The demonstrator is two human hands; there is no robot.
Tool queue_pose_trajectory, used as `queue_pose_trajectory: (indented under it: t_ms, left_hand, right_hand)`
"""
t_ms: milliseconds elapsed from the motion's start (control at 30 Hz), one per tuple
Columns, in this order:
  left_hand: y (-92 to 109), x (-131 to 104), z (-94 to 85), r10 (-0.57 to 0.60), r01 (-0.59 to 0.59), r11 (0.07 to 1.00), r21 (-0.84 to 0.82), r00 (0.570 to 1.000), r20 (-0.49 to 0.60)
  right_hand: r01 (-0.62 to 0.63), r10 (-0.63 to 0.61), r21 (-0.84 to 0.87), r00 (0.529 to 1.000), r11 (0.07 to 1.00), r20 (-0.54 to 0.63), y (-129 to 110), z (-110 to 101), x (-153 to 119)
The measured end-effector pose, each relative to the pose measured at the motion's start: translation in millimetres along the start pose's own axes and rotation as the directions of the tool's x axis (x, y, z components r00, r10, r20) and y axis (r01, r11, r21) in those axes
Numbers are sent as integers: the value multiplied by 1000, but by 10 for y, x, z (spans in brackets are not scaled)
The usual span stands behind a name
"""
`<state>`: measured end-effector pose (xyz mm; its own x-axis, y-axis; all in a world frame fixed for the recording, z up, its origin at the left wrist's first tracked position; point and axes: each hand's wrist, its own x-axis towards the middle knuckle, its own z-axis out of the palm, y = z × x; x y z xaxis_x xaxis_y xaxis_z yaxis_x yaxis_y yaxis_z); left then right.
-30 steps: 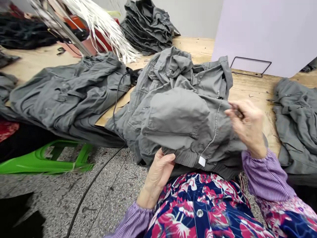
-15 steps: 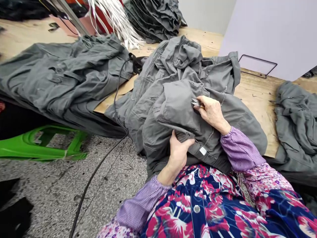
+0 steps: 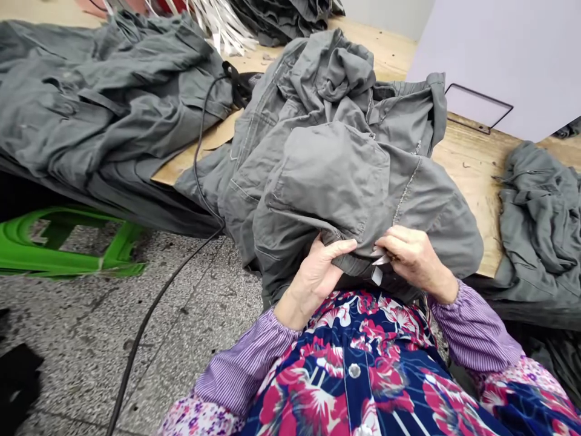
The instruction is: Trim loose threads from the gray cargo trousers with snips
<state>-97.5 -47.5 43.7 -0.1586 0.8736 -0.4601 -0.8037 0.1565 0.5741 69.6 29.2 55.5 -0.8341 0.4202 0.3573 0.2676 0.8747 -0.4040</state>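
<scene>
A grey cloth garment (image 3: 336, 175), with a patch pocket and pale stitched seams, lies bunched over the table edge and toward my lap. My left hand (image 3: 320, 266) pinches its near edge, thumb on top and fingers under the cloth. Just to the right, my right hand (image 3: 408, 254) is closed around small thread snips (image 3: 382, 260); their metal blades point left, close to the garment's edge. Below the blades hangs a small white label (image 3: 376, 276). The snips' handles are hidden in my palm.
More grey garments (image 3: 113, 115) lie on the left and another grey pile (image 3: 542, 218) on the right. White strips (image 3: 224, 27) hang at the back. A black cable (image 3: 167, 284) runs down to the floor, near a green stool (image 3: 68, 242). A pale panel (image 3: 503, 54) stands back right.
My right hand has moved down from the pocket with the snips to the garment's near edge, beside my left hand. The pocket area looks smoother, and the view has tilted down slightly.
</scene>
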Motion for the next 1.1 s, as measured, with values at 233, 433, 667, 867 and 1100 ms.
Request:
queue_pose_trajectory:
  t_ms: [233, 433, 667, 867, 1100]
  left_hand:
    - [-50, 42, 79, 37, -34, 999, 33, 994, -101]
    - [-85, 8, 120, 132, -131, 991, 21, 968, -214]
    - [-104, -7, 120, 237, -242, 970, 17, 933, -272]
    - [-73, -34, 143, 187, -201, 979, -30, 947, -262]
    - [-89, -31, 138, 158, -168, 985, -29, 964, -214]
  right_hand:
    - [-37, 34, 376, 999, 926, 14, -114, 23, -147]
    - [-143, 184, 187, 958, 972, -221, -61, 0, -40]
    - [-164, 130, -144, 967, 976, -219, -121, 28, 98]
    - [-115, 69, -273, 982, 955, -175, -71, 58, 113]
    - [-96, 58, -267, 987, 959, -148, -58, 65, 154]
